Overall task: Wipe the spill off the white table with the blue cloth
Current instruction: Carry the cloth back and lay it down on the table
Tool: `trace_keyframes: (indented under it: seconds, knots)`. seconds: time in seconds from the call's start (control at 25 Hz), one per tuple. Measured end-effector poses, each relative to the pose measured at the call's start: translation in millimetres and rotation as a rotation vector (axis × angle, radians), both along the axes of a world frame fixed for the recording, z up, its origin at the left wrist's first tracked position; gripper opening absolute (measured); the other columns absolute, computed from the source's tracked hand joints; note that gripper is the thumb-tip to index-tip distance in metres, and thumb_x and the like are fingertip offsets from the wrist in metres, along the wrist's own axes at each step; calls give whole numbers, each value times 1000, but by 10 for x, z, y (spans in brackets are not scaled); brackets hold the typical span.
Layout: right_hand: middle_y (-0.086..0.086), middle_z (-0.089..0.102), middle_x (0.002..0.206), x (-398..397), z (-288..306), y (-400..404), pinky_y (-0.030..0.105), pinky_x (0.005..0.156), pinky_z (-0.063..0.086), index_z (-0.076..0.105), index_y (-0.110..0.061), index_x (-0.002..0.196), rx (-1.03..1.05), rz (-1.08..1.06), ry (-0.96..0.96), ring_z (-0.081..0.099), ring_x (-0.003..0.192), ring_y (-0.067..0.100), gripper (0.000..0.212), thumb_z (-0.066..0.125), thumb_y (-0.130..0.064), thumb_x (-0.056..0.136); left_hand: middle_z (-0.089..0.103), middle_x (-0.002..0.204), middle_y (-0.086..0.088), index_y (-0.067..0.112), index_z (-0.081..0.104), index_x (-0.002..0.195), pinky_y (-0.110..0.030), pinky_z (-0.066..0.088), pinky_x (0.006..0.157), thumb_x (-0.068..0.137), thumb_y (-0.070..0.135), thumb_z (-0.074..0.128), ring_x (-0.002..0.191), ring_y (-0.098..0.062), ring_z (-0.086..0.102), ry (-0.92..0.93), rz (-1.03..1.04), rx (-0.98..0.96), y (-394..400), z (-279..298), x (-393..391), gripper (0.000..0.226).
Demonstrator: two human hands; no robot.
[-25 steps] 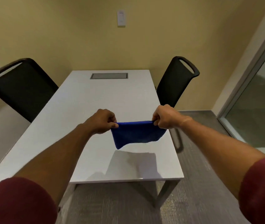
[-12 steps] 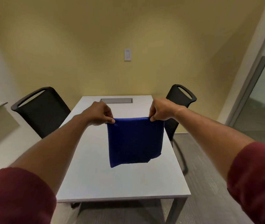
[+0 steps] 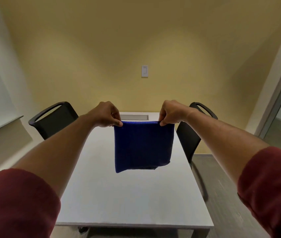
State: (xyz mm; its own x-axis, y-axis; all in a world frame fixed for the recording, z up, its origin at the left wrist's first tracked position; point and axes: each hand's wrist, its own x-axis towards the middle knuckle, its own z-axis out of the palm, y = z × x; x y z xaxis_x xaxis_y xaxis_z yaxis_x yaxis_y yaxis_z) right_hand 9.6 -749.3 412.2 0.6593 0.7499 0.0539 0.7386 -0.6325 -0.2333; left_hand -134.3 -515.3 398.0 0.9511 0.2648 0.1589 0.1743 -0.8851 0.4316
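hanging in the air above the white table (image 3: pixel 133 200), the blue cloth (image 3: pixel 143 145) is folded and held by its top edge, and its lower edge does not touch the surface. the left hand (image 3: pixel 106 115) pinches the top left corner between thumb and fingers, and the right hand (image 3: pixel 171 113) pinches the top right corner in the same way; both hands are closed on the fabric. no spill shows on the part of the table that can be seen, so it is either too faint to see or hidden behind the cloth. to do this step well, the person probably should first find the wet place, then lower the cloth flat on it, with the fold kept so the pad is thick. one palm pressing on top would likely wipe better than two corner pinches. a grey panel (image 3: pixel 134 117) is set in the far end of the table, and a black chair (image 3: pixel 54 117) stands at each side; the strokes should stay away from that panel so liquid does not go in.
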Motion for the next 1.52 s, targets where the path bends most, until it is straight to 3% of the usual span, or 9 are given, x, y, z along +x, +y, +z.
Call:
trace_keyframes:
  seconds: [0.2,0.4,0.48,0.6,0.68,0.8,0.96,1.24,1.52]
  knots:
    - [5,74,97,242,10,384,25,65,57,79,-12,99,-32,51,46,68,89,19,18,78,-13,81,76,79,-8,7,77,85,-27,60,64,77,18,81,74,-20,73,52,44,-23,284,-1,102,14]
    - [7,76,92,563,37,826,38,76,63,80,-13,92,-39,110,135,73,84,22,15,81,-11,77,75,75,-7,10,76,81,-31,61,68,77,19,81,74,-22,73,72,129,-37,584,47,211,11]
    - [6,76,90,676,93,1022,38,76,63,79,-12,91,-38,143,162,73,84,23,14,81,-10,77,74,72,-5,14,75,75,-25,58,59,77,19,82,68,-17,70,63,170,-34,695,106,245,9]
    - [7,75,88,799,163,1303,29,67,62,78,-10,90,-18,177,213,74,83,23,13,80,-6,78,73,69,-1,16,73,73,-14,48,50,76,19,82,62,-10,68,34,227,-23,880,160,282,10]
    - [7,75,88,848,172,1495,23,60,59,77,-12,85,-8,193,236,74,82,23,11,80,-5,77,74,70,-3,15,74,74,-17,52,53,75,19,83,64,-13,70,14,256,-17,1028,172,285,10]
    - [8,75,88,873,133,1764,25,63,60,77,-12,82,-4,211,241,74,82,23,11,81,-5,76,75,74,-6,12,75,78,-28,61,67,75,18,83,71,-19,72,-3,279,-4,1248,156,271,10]
    - [6,76,86,854,124,2111,30,72,62,79,-11,85,-34,220,221,75,82,22,14,84,-8,73,74,73,-5,16,73,74,-29,61,69,76,17,82,71,-19,72,3,278,-4,1583,104,243,10]
    - [8,76,86,685,138,2820,25,63,61,78,-9,87,-64,139,224,74,76,20,13,82,-6,75,74,75,-5,14,74,77,-24,58,63,77,20,81,71,-18,72,46,217,-3,2447,53,270,9]
    - [10,75,87,462,82,3574,22,58,59,77,-8,85,-23,15,250,74,79,22,12,83,-5,75,73,76,-4,16,72,77,-27,60,67,80,19,78,71,-15,70,53,100,-8,3358,40,268,8]
